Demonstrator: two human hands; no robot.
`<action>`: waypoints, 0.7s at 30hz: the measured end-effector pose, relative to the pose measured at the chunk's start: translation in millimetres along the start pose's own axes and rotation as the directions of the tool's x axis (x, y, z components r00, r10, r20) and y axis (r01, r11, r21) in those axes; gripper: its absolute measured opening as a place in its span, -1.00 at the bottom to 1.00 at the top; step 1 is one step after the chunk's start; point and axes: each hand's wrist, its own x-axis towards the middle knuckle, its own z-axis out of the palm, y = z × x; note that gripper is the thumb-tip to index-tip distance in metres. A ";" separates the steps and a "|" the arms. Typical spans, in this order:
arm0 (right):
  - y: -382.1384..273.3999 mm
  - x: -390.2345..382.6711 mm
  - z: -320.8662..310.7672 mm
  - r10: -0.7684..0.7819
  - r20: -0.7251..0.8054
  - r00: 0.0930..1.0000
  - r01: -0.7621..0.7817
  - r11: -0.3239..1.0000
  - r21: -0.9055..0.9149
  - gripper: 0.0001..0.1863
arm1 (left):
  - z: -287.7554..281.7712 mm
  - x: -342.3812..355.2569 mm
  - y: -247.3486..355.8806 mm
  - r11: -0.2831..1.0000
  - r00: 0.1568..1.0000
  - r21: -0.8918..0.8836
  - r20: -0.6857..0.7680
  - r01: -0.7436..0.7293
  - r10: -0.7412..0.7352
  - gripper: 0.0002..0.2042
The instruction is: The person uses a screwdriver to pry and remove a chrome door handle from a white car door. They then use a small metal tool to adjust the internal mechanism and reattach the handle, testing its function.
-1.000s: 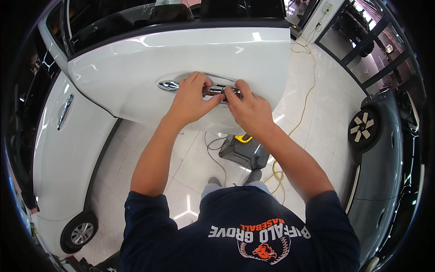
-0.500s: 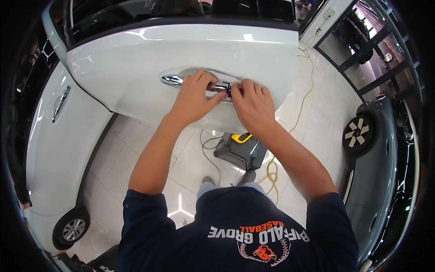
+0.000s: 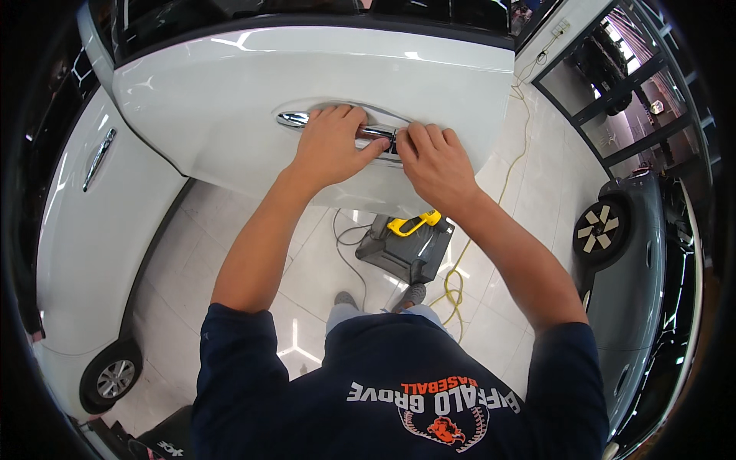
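A chrome door handle runs across the white car door in front of me. My left hand is closed over its middle, fingers on the upper side and thumb along the lower edge. At the handle's right end, my right hand has its fingers curled and pressed together on the end section. A short shiny stretch with a dark part at its right shows between the two hands. Behind the fingers, the cup under the handle is mostly hidden.
Below the door, a dark grey box stands on the tiles with a yellow heat-gun-shaped tool on it. A yellow cord loops beside it. Another white door panel is at left, a grey car at right.
My left thumb has slid along the handle toward the right hand. My right fingers are curled more tightly over the handle's end. The whole view has shifted slightly.
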 end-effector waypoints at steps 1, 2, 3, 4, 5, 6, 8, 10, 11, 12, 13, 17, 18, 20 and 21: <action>1.8 -1.1 0.6 -0.038 -0.027 0.999 0.038 0.999 -0.002 -0.75 | 0.6 -0.5 0.0 1.000 1.000 -0.004 -0.016 -0.023 0.023 -0.59; 1.3 -0.3 -0.5 -0.020 -0.011 1.000 0.020 1.000 0.001 -0.75 | 0.6 -1.8 -0.6 0.999 0.998 -0.007 -0.036 -0.042 0.042 -0.59; 0.4 0.9 -2.5 -0.001 0.005 1.000 0.001 1.000 0.003 -0.74 | 2.4 -2.9 -1.3 0.999 0.998 0.009 -0.053 -0.040 0.041 -0.59; -1.4 2.6 -3.2 0.018 0.022 1.000 -0.018 1.000 0.005 -0.73 | 5.9 -3.8 -2.5 0.999 0.997 0.026 -0.071 -0.037 0.039 -0.59; -2.8 3.5 -1.9 0.049 0.018 0.999 -0.049 0.999 0.004 -0.71 | 9.7 -3.7 -2.6 0.999 0.995 0.036 -0.092 -0.038 0.042 -0.58; -4.2 4.3 2.3 0.080 0.013 0.997 -0.080 0.997 0.004 -0.70 | 12.3 -3.4 -3.7 0.998 0.992 0.040 -0.122 -0.039 0.043 -0.58; -4.2 2.3 8.7 0.098 -0.008 0.995 -0.098 0.995 0.026 -0.67 | 16.1 -2.4 -5.5 0.998 0.983 0.050 -0.176 -0.039 0.048 -0.58; 2.5 -7.2 10.8 0.074 -0.039 0.996 -0.071 0.995 0.071 -0.63 | 16.4 -1.4 -5.1 0.999 0.991 -0.010 -0.128 -0.037 0.035 -0.57; 3.8 -8.7 8.3 0.082 -0.031 0.996 -0.080 0.994 0.076 -0.62 | 14.8 -1.1 -5.2 0.999 0.994 -0.035 -0.106 -0.031 0.027 -0.56; 4.8 -9.6 3.9 0.091 -0.022 0.996 -0.089 0.993 0.081 -0.61 | 15.8 -1.4 -6.2 0.999 0.992 -0.022 -0.123 -0.038 0.035 -0.56; 4.4 -9.1 0.2 0.100 -0.013 0.995 -0.098 0.992 0.084 -0.60 | 17.5 -2.1 -7.0 0.999 0.989 -0.009 -0.139 -0.045 0.043 -0.56; 1.4 -4.5 3.1 0.137 0.000 0.991 -0.137 0.988 0.069 -0.57 | 15.2 1.5 5.8 0.998 0.991 0.061 -0.134 -0.003 0.011 -0.55; 1.0 -3.6 -2.8 0.185 -0.024 0.982 -0.182 0.978 0.098 -0.56 | 14.0 0.0 5.7 0.998 0.991 0.058 -0.133 0.014 -0.006 -0.55; 3.1 -6.5 -21.4 0.282 -0.063 0.957 -0.270 0.951 0.152 -0.53 | 18.0 -3.5 6.9 0.998 0.991 0.044 -0.132 0.042 -0.036 -0.55; 10.8 -13.5 -23.4 0.427 -0.152 0.891 -0.396 0.897 0.196 -0.52 | 18.9 -5.3 7.3 0.999 0.987 0.031 -0.160 0.029 -0.024 -0.55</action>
